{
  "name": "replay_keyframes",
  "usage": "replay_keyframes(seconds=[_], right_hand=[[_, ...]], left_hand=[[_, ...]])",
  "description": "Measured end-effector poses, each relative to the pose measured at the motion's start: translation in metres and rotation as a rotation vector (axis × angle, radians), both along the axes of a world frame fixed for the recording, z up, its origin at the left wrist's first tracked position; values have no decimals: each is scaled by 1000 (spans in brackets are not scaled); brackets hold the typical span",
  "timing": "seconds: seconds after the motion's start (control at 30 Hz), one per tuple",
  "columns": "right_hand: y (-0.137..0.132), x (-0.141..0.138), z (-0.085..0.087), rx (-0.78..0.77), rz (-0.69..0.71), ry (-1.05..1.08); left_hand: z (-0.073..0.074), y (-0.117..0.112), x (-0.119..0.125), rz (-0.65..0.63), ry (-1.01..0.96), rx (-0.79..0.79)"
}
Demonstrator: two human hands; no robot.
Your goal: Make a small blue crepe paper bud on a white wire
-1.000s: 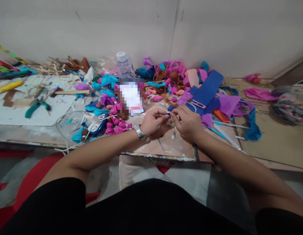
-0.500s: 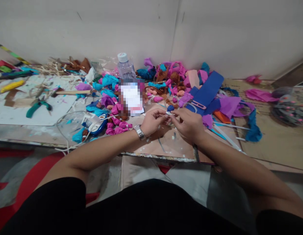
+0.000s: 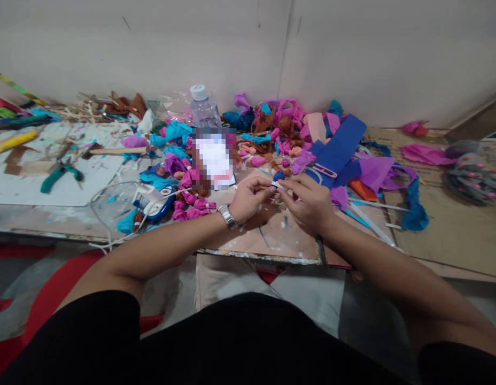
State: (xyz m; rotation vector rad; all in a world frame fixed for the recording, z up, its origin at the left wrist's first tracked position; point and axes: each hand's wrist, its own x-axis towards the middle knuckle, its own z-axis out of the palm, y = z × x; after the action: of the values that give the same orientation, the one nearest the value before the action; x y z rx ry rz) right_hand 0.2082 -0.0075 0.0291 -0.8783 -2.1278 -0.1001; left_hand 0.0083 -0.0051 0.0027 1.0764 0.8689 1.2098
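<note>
A small dark-blue crepe-paper bud [image 3: 279,175] with a white strip [image 3: 277,184] around its base sits between my fingertips. My left hand [image 3: 250,201], with a metal watch at the wrist, pinches it from the left. From the right, my right hand [image 3: 308,202] pinches the white strip with thumb and forefinger. Several pink crepe-paper buds [image 3: 192,207] lie left of my hands. Beyond my left hand is a phone [image 3: 216,160], its screen blurred out. Folded blue crepe paper [image 3: 342,141] and a pink-handled cutter [image 3: 325,170] lie beyond my right hand.
Green-handled pliers [image 3: 61,176] and a hammer [image 3: 115,150] lie at the left. A clear bottle [image 3: 203,109] stands near the wall. A blue tape-like device [image 3: 160,206] with a white cord is at the table's front left. Cardboard [image 3: 452,230] covers the right side.
Both hands stay in nearly the same place, still pinching the blue bud and white strip. The right fingers have shifted very slightly; the view has moved a little.
</note>
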Motion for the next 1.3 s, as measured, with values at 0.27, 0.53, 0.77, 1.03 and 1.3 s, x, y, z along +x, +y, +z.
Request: replay_keyframes(seconds=[0.27,0.53,0.77,1.03,1.3], right_hand=[[0,-1,3,41,22,25],[0,-3,5,-117,35,96],[0,-5,4,-199,28,135],[-1,-5,6,-218,48,142],[-3,-6,7,-185,75,135]], left_hand=[[1,0,2,-9,-31,4],[-1,0,1,-5,-47,14],[-7,3,-1,24,-15,49],[-4,0,0,25,-10,38],[0,-1,0,21,-1,57]])
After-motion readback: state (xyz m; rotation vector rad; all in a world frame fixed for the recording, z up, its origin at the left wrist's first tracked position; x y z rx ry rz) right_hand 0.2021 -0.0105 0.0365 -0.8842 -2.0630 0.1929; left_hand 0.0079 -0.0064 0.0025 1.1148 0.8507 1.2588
